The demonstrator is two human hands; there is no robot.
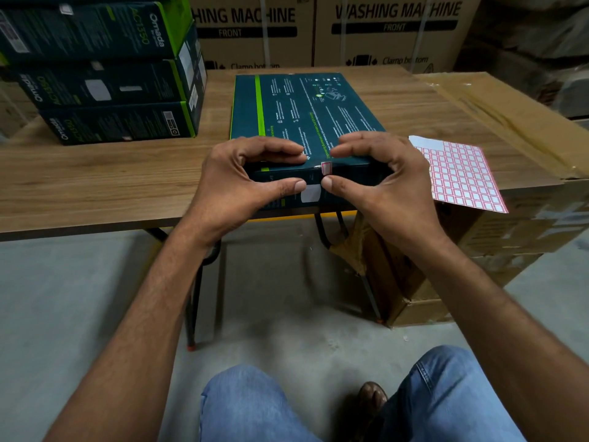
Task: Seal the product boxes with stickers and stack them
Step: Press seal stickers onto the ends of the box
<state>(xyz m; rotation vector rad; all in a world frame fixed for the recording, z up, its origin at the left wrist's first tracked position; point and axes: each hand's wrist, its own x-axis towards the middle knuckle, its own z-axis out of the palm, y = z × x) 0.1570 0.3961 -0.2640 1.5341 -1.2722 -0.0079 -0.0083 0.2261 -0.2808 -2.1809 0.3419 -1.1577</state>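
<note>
Both forearms bare; left hand [242, 183] and right hand [382, 186] ungloved. Light blue denim trousers [248, 406], stitched seam visible. One brown shoe [371, 397].

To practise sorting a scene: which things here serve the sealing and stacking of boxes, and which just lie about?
In the job: box, held by left hand and right hand; sticker on its edge; sticker sheet; stack of boxes.
Lying about: washing machine cartons; brown carton.

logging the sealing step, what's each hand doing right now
Left hand: grips the product box at its near edge.
Right hand: grips the same edge, thumb by the red sticker.
</note>
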